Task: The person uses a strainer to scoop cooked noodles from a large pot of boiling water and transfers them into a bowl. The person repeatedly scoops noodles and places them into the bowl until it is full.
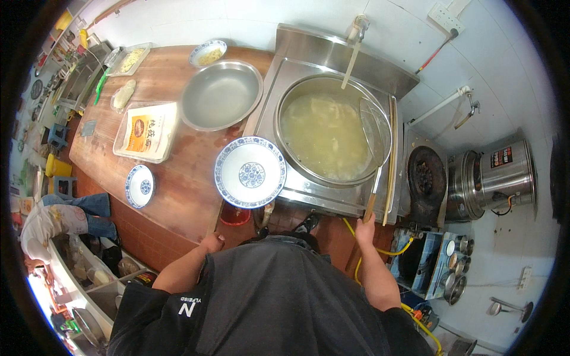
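Note:
My right hand (pixel 365 230) grips the wooden handle of a wire-mesh skimmer (pixel 372 129). The skimmer's round head leans inside the right rim of a large steel pot (pixel 294 171), partly in the cloudy yellowish liquid. Pale pieces float in that liquid; what they are I cannot tell. My left hand (pixel 213 242) is curled by the front edge of the wooden table (pixel 187 196), with nothing visible in it. Between my hands and the pot, a large blue-and-white bowl (pixel 250 172) overlaps the edges of table and stove.
A steel basin (pixel 222 95), small patterned bowl (pixel 140 187), bowl of food (pixel 208 53) and labelled plastic pack (pixel 147 132) stand on the table. Long chopsticks (pixel 390 155) lie right of the pot. A tap hose (pixel 352 64) hangs over it. Another person (pixel 62 222) is at far left.

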`<move>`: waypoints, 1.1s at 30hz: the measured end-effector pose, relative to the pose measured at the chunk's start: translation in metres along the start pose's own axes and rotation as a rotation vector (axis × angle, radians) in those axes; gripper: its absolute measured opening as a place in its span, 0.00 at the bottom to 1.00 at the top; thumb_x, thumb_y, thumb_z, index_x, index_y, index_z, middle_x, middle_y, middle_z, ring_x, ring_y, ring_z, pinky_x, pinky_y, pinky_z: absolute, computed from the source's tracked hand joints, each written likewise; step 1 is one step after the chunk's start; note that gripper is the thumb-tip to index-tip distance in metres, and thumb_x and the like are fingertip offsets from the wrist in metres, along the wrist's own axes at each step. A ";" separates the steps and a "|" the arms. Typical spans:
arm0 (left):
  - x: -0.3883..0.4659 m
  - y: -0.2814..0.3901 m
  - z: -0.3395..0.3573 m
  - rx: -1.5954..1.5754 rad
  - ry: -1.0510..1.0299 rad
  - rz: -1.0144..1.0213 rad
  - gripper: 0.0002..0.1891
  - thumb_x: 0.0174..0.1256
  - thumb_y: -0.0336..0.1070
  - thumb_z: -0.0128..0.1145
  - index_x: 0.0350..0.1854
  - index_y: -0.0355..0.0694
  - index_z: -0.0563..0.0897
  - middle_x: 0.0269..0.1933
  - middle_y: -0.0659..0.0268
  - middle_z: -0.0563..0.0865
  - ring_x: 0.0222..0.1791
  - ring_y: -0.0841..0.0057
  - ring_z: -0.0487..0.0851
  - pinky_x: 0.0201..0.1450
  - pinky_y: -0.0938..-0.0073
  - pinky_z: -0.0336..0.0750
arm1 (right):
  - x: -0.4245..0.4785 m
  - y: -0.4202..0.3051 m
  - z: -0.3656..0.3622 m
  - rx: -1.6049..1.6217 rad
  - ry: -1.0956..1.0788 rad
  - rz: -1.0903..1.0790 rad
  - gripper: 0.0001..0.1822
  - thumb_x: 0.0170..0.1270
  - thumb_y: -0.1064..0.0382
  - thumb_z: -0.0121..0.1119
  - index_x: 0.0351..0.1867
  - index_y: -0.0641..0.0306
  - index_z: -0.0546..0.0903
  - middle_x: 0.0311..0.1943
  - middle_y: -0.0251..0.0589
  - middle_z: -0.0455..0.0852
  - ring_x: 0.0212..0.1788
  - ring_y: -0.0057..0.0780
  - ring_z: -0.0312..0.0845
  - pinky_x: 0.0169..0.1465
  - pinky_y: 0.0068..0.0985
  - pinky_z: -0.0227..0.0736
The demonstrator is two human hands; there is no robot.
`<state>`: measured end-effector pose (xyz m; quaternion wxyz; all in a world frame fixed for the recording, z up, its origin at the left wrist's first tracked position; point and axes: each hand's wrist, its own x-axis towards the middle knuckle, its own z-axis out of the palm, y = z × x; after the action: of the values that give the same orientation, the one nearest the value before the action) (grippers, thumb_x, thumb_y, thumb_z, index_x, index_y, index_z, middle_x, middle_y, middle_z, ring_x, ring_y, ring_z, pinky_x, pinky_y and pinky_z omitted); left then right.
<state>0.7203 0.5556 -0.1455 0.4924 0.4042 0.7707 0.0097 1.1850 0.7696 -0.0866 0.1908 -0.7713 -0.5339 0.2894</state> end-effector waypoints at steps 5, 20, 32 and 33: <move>0.015 -0.016 0.009 -0.038 0.046 0.000 0.15 0.56 0.41 0.48 0.39 0.36 0.78 0.38 0.47 0.81 0.43 0.54 0.79 0.45 0.64 0.71 | 0.003 0.009 0.004 -0.007 0.020 -0.009 0.29 0.54 0.65 0.55 0.58 0.64 0.60 0.46 0.60 0.75 0.49 0.54 0.70 0.51 0.37 0.65; 0.004 -0.001 0.003 0.025 0.033 -0.016 0.16 0.56 0.41 0.47 0.38 0.35 0.78 0.38 0.44 0.81 0.43 0.53 0.79 0.44 0.63 0.71 | 0.004 0.007 0.004 0.017 0.017 0.013 0.29 0.56 0.65 0.54 0.59 0.62 0.59 0.47 0.61 0.74 0.50 0.55 0.70 0.52 0.38 0.64; 0.007 -0.009 0.005 0.007 0.033 -0.022 0.19 0.59 0.46 0.44 0.39 0.34 0.77 0.40 0.44 0.80 0.45 0.51 0.77 0.47 0.60 0.71 | 0.002 0.003 0.004 -0.004 0.009 0.022 0.29 0.56 0.66 0.54 0.60 0.60 0.58 0.47 0.62 0.74 0.50 0.56 0.70 0.52 0.39 0.64; 0.006 -0.007 0.004 0.007 0.039 -0.025 0.19 0.60 0.46 0.44 0.39 0.34 0.77 0.40 0.44 0.80 0.45 0.51 0.77 0.47 0.60 0.71 | 0.001 0.002 0.003 -0.018 0.012 0.025 0.29 0.56 0.66 0.54 0.60 0.60 0.58 0.47 0.62 0.74 0.50 0.55 0.70 0.52 0.39 0.64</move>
<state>0.7180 0.5528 -0.1550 0.4760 0.3962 0.7851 0.0088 1.1843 0.7698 -0.0905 0.1835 -0.7812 -0.5256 0.2825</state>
